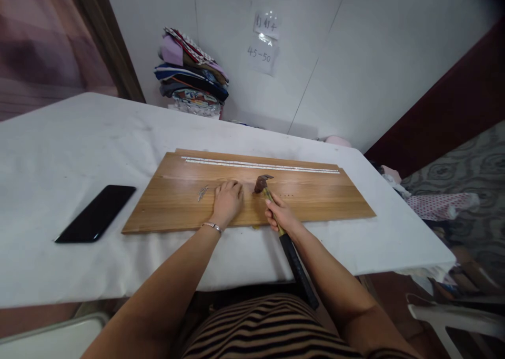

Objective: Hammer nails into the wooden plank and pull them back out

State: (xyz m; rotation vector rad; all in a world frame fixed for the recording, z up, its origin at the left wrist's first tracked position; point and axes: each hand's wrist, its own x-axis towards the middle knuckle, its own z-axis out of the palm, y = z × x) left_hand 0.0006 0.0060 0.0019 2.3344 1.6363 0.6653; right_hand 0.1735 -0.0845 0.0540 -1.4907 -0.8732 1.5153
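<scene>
My right hand (pixel 281 213) is wrapped around the yellowish shaft of a claw hammer (pixel 294 262), above its black grip. The rusty brown hammer head is just over the wooden board (pixel 165 207), its claw pointing right; whether it touches the wood I cannot tell. To the left of the head, my left hand (pixel 228 202) lies on the board with its fingers slightly bent and nothing visible in it. A small pile of nails (pixel 202 193) lies left of that hand. Several small dark dots run in a row right of the hammer.
White strips with markings (pixel 260 165) run along the board's far side. A black phone-like slab (pixel 97 213) lies on the white-covered table (pixel 130 122). Folded cloths (pixel 193 75) are stacked at the back, by the wall. A white chair (pixel 461 319) stands at lower right.
</scene>
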